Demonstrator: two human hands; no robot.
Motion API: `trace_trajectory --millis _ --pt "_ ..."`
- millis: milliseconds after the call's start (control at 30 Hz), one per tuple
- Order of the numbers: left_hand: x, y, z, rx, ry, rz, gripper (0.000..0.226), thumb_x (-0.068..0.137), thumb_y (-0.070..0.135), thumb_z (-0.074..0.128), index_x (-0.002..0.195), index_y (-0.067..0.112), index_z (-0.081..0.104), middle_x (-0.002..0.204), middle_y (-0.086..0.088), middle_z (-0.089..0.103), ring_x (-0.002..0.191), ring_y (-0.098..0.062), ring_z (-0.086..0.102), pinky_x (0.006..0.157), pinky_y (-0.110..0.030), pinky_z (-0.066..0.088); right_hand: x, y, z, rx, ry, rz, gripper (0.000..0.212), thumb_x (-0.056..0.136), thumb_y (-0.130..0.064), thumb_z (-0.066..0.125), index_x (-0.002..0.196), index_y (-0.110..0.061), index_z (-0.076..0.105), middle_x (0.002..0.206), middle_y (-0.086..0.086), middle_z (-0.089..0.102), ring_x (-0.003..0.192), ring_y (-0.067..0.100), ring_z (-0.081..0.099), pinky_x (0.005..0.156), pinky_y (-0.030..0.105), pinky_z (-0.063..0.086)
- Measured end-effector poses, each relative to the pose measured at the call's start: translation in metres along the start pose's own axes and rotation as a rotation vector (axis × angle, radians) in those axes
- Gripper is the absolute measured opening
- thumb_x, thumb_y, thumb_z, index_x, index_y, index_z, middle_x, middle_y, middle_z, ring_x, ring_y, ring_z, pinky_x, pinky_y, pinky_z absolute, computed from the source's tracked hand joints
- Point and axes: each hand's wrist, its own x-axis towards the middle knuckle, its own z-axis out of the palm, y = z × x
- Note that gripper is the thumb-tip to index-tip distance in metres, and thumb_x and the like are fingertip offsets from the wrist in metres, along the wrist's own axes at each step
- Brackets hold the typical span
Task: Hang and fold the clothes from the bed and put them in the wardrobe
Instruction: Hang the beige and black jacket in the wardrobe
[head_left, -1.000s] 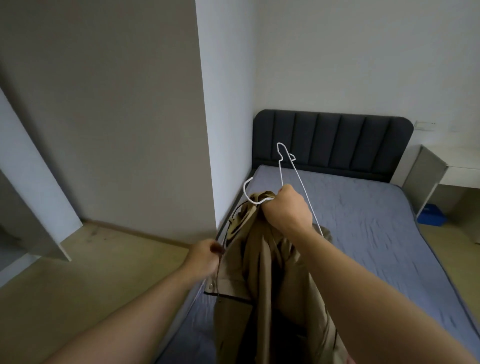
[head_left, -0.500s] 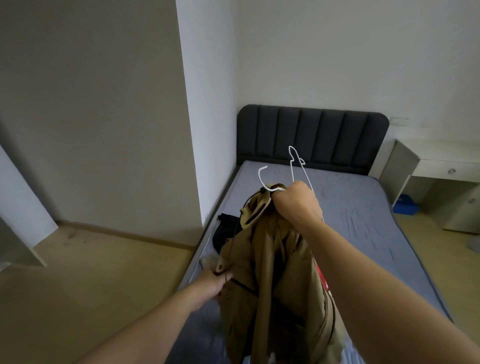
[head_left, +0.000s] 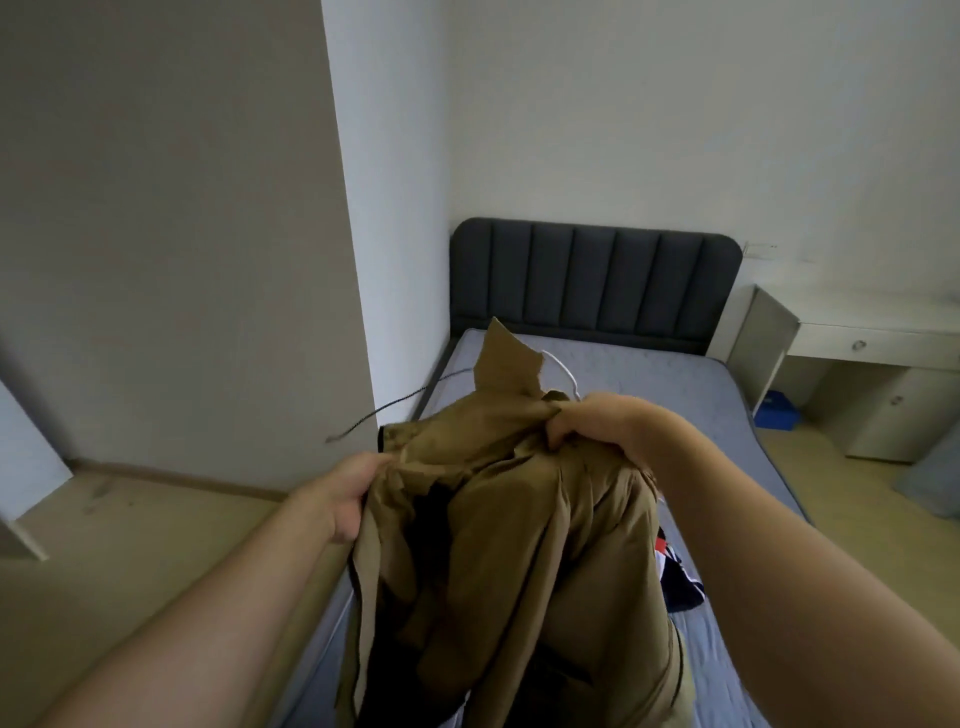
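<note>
Bedroom, grey bed (head_left: 649, 395) running away from you to the dark padded headboard (head_left: 592, 280), pale desk (head_left: 872, 338) off to the right. You've got the tan jacket (head_left: 519, 519) held up over the near end of the bed, between both hands. Your left hand (head_left: 353, 493) grips its front edge on the left, fingers curled into the cloth. Your right hand (head_left: 597, 431) is bunched into the fabric by the collar, and a short loop of the white hanger (head_left: 560, 367) peeks out just behind it. Whether the wire sits inside that fist is hidden.

This looks like the hanging step, mid-fit: the jacket is going onto the hanger and is not yet squared. Next you'll likely need to seat the left shoulder over the wire and free the hook, so it can go on a wardrobe rail, which is out of view.

Against half a second ago: the left hand has come up from the lower hem to shoulder height, the jacket is pulled wider, the hooks that stood clear above your fist are now mostly covered, and a dark cord (head_left: 384, 415) flicks out leftward.
</note>
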Motion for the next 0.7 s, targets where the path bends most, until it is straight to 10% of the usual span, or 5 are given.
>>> trace_trajectory --millis 100,233,433,700 --pt "-0.003 -0.005 -0.005 0.016 -0.074 -0.135 0.040 0.091 0.015 0.058 0.122 -0.009 0.064 0.123 -0.027 0.064 0.118 -0.039 0.061 0.110 -0.051 0.043 -0.008 0.004 -0.009 0.039 -0.264 -0.020 0.093 0.040 -0.066 0.094 0.115 -0.020 0.063 0.102 0.004 0.075 0.090 0.026 0.074 0.071 0.034 0.060" --pt "-0.008 -0.012 -0.010 0.112 -0.234 -0.280 0.056 0.085 0.021 0.069 0.134 -0.005 0.058 0.136 -0.024 0.059 0.121 -0.038 0.061 0.106 -0.049 0.047 -0.002 0.007 0.000 0.121 -0.234 -0.005 0.101 0.044 -0.101 0.056 0.111 -0.025 0.059 0.112 0.001 0.064 0.098 0.024 0.064 0.086 0.037 0.052" --pt "-0.018 -0.003 -0.012 0.047 -0.445 -0.143 0.053 0.074 0.038 0.085 0.115 0.005 0.075 0.117 -0.015 0.072 0.108 -0.029 0.069 0.098 -0.039 0.052 0.030 0.014 0.027 0.003 0.006 0.006 0.079 0.091 -0.074 0.043 0.143 -0.015 0.051 0.146 0.010 0.051 0.124 0.031 0.054 0.110 0.047 0.040" --pt "-0.051 0.028 0.012 0.208 -0.638 0.092 0.044 0.067 0.003 0.083 0.109 -0.005 0.072 0.105 -0.019 0.073 0.095 -0.030 0.073 0.084 -0.037 0.058 0.051 0.040 0.063 -0.356 0.002 -0.029 0.067 0.096 -0.059 0.051 0.138 -0.007 0.057 0.141 0.014 0.057 0.125 0.031 0.055 0.100 0.035 0.042"
